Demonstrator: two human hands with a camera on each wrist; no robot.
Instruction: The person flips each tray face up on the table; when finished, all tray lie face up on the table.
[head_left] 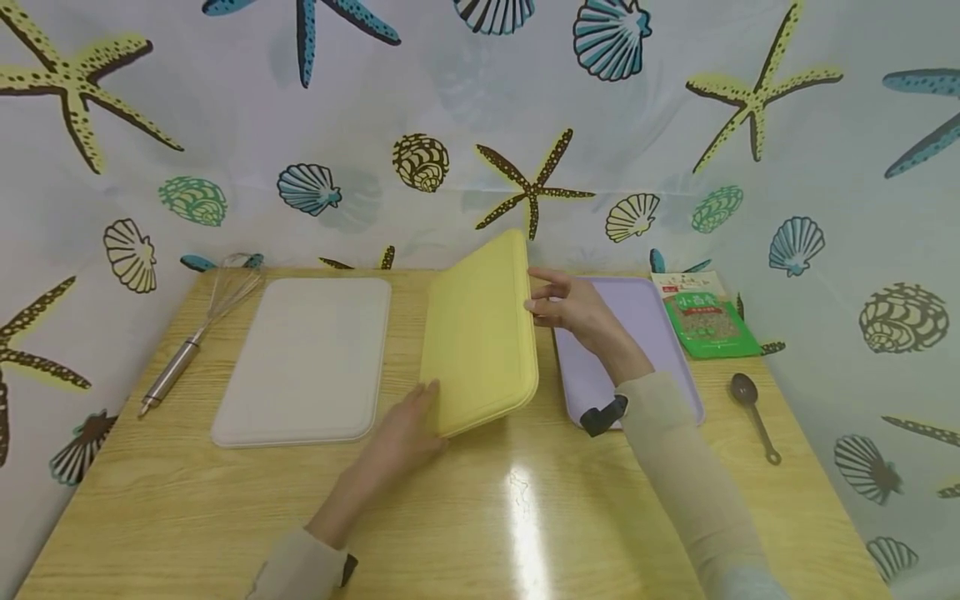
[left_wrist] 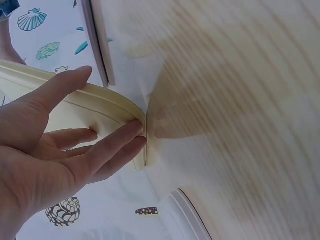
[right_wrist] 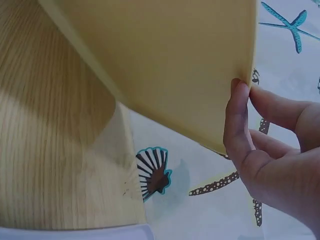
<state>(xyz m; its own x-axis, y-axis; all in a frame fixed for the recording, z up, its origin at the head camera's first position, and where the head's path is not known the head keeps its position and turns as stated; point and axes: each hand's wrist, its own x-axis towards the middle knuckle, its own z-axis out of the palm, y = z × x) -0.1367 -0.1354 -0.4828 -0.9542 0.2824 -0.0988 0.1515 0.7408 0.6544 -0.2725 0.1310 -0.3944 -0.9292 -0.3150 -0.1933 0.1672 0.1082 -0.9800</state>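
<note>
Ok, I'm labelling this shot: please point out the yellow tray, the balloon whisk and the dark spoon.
Yellow tray (head_left: 480, 333), head view: middle of its face.
Balloon whisk (head_left: 177, 365), head view: its handle.
Dark spoon (head_left: 744, 390), head view: its bowl.

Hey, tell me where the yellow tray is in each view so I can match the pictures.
Head: the yellow tray is near the center, tilted up between both hands.
Left wrist: left side, upper half, partly behind the left hand.
Right wrist: upper middle, its right edge pinched by the right hand.
Shared landmark: the shell-patterned cloth shows in all three.
</note>
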